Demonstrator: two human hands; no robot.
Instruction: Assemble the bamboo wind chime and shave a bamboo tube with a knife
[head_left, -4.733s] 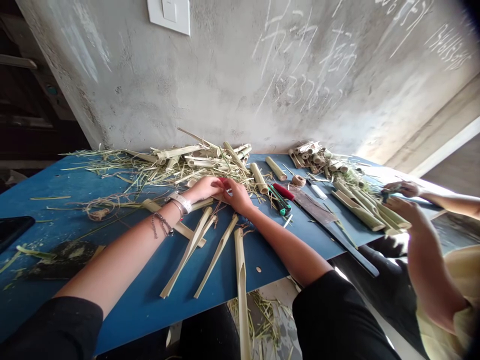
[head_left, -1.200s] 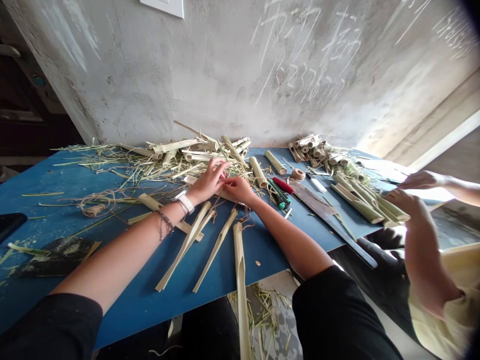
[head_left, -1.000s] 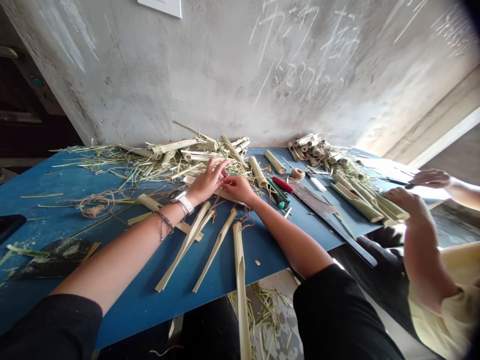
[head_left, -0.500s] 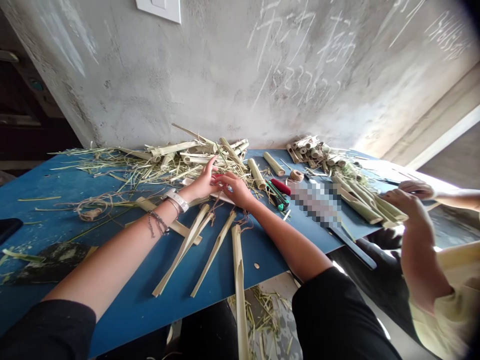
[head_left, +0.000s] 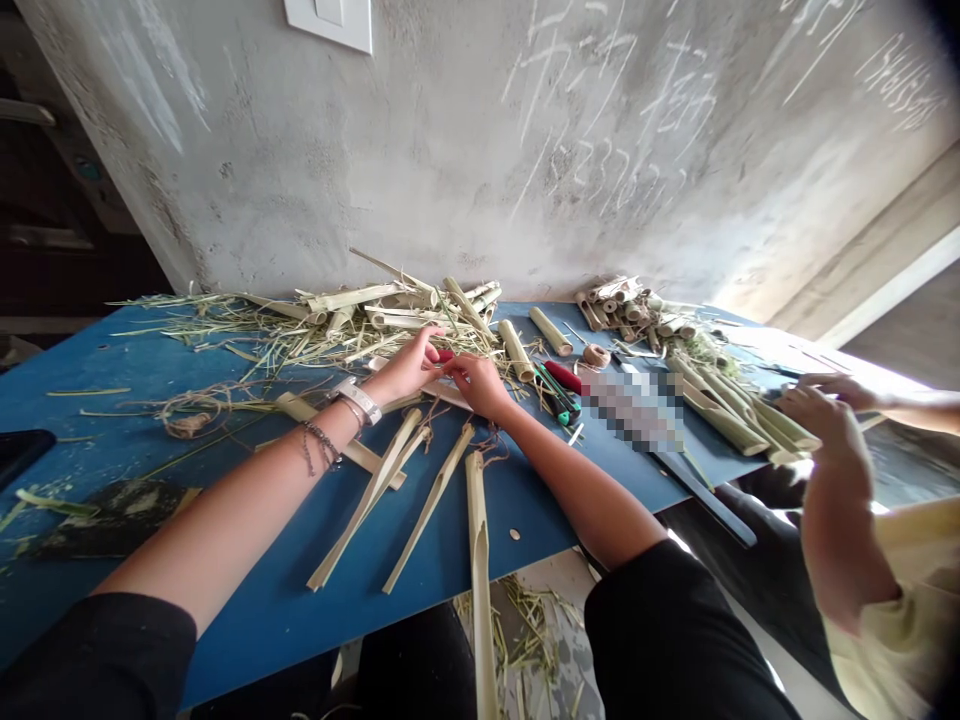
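The left hand (head_left: 409, 368) has bent fingers beside a red object (head_left: 445, 356), the right hand (head_left: 478, 382) curled ones just past it; what either grasps, I cannot tell. Beneath, a pale bamboo piece (head_left: 448, 396) lies on the surface (head_left: 262, 640), while split bamboo (head_left: 481, 560) overhanging the edge could fall if the right hand swept back.

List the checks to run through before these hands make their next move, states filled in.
1. Left hand and right hand both visible: ok.
2. Grip on the small red item: cannot tell, the hands hide most of it.
3. Notched bamboo piece wholly over the blue table: not ok, it juts past the front edge.
4. Tabletop free of loose shavings: not ok, they pile up along the back.
5. Co-worker's hands apart from these: ok.
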